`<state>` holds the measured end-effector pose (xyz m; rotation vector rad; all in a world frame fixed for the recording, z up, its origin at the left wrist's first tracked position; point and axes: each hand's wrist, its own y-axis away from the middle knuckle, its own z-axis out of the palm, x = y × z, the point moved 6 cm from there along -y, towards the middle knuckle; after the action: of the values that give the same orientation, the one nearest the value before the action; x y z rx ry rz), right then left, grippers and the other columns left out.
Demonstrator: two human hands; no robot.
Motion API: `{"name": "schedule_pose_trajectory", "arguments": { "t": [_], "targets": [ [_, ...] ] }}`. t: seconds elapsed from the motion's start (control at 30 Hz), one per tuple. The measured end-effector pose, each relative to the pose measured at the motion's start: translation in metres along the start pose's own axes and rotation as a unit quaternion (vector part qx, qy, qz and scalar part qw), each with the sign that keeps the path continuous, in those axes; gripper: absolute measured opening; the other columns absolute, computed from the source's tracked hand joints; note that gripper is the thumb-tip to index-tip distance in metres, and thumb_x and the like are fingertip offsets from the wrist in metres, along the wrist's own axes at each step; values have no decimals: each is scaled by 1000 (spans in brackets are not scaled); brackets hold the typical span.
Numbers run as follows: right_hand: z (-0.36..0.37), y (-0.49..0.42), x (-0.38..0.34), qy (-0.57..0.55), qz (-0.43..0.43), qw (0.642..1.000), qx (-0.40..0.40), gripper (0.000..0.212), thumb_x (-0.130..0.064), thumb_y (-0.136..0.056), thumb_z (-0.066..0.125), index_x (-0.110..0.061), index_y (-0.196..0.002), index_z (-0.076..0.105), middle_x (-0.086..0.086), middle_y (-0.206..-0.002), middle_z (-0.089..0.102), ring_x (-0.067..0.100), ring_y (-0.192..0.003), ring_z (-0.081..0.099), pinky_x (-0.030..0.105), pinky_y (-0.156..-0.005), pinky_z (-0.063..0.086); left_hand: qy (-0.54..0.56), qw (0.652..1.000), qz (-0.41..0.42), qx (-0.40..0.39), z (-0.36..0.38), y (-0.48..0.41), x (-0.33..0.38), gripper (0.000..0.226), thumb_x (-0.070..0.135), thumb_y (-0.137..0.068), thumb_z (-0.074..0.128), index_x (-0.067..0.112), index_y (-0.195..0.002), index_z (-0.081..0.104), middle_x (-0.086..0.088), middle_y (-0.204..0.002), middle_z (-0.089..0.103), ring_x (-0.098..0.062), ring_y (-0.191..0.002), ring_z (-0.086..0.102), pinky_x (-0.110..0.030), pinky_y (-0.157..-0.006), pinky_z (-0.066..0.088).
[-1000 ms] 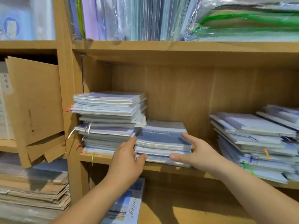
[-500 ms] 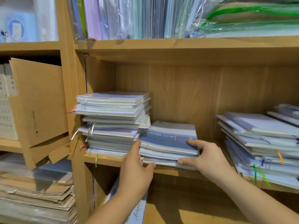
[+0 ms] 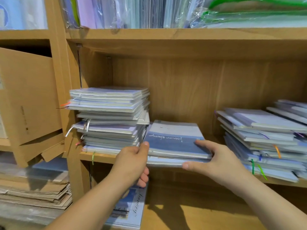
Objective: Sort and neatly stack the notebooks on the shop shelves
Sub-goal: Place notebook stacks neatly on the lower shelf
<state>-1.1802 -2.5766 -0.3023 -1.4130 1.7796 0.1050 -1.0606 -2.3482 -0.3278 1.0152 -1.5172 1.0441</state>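
A short pile of blue-and-grey notebooks (image 3: pixel 172 141) lies on the middle wooden shelf (image 3: pixel 99 157), its front edge hanging past the shelf lip. My left hand (image 3: pixel 132 161) grips its left front corner, thumb on top and fingers underneath. My right hand (image 3: pixel 214 159) holds its right front corner, thumb on the cover and fingers below. A taller, uneven stack of notebooks (image 3: pixel 109 117) stands just to the left, touching the short pile. Another slanted stack (image 3: pixel 260 140) lies at the right of the same shelf.
A cardboard box (image 3: pixel 28 100) sits in the left compartment above flattened cardboard (image 3: pixel 33 191). One notebook with a picture cover (image 3: pixel 129 208) lies on the lower shelf under my left arm. Plastic-wrapped stationery (image 3: pixel 149 12) fills the top shelf.
Both hands have closed onto the short pile's front corners, and the pile has slid forward over the shelf edge. The camera has moved closer.
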Motion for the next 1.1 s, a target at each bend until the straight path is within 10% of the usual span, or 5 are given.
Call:
{"name": "schedule_pose_trajectory", "arguments": {
  "t": [0.37,0.57,0.67,0.83,1.1],
  "targets": [
    [4,-9,0,23,0,999,27,66,-58,-57,93,-40,-103,51,-25,-110,55,-5,-97,54,10,-62,42,156,985,26,68,13,1,-16,24,36,-101,62,16,-99,76,-4,-97,78,-20,-88,77,-26,-72,62],
    [-13,2,-10,6,12,999,35,57,-90,-72,58,-37,-94,60,-20,-89,66,-5,-80,60,22,-62,44,166,986,-16,18,14,12,-14,31,38,-87,69,24,-114,64,0,-70,69,-18,-63,61,-39,-70,56],
    [-27,16,-5,50,-3,998,45,42,-75,-90,36,-39,-91,59,-20,-84,65,-11,-83,57,20,-60,48,165,983,-22,-76,15,27,-14,31,42,-68,69,26,-94,75,-1,-78,71,-19,-63,63,-34,-57,52],
    [-16,9,5,43,34,998,3,5,-47,-102,49,-49,-105,52,-30,-98,53,-7,-84,54,1,-54,42,104,988,24,-108,20,30,-2,16,32,-98,61,33,-108,74,8,-105,77,-9,-102,70,-36,-91,53],
    [-24,-20,24,-22,78,997,7,52,-46,-95,66,-26,-142,57,-11,-131,56,-2,-100,55,7,-52,46,172,974,-51,-141,23,0,8,35,30,-89,79,8,-111,63,-9,-93,79,-17,-79,77,-20,-58,57]
  ]
}}
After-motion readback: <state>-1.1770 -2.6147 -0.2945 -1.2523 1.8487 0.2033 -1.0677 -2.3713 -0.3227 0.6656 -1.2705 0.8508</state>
